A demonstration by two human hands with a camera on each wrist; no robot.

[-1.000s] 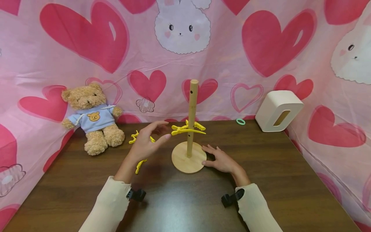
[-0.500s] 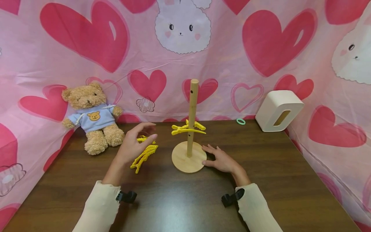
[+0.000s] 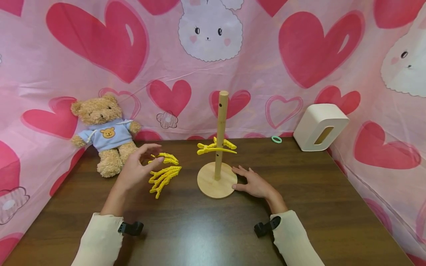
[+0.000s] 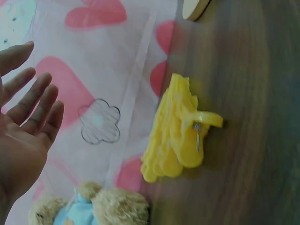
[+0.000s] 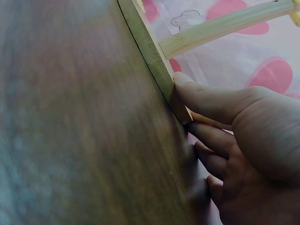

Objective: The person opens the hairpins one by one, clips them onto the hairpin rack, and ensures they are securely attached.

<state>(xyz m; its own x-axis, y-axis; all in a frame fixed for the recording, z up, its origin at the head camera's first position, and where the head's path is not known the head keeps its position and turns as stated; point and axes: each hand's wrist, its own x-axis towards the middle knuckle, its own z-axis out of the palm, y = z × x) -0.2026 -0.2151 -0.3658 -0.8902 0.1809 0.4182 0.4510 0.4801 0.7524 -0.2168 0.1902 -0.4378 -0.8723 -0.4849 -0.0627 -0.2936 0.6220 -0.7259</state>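
Note:
My left hand (image 3: 135, 168) is held over the table at the left, its fingers loosely bent and nothing in them. Just beyond its fingertips lie several yellow hair clips (image 3: 164, 178), bunched in a fan; they also fill the middle of the left wrist view as a yellow heap (image 4: 171, 136). At the table's middle stands a wooden post on a round base (image 3: 208, 186). Another yellow hair clip (image 3: 210, 150) straddles that post low down, one arm in front and one behind. With thumb and fingers, my right hand (image 3: 254, 183) holds the base's right rim (image 5: 161, 79).
A teddy bear (image 3: 114, 133) in a blue top sits against the pink heart-print cloth (image 3: 259, 74) at the back left. Behind the stand lies a small green ring (image 3: 276, 139). A white box with a slot (image 3: 317, 122) stands at the back right.
My left hand has drawn back from beside the post toward the left, past the loose hair clips, uncovering more of them. The right hand and the stand have stayed in place.

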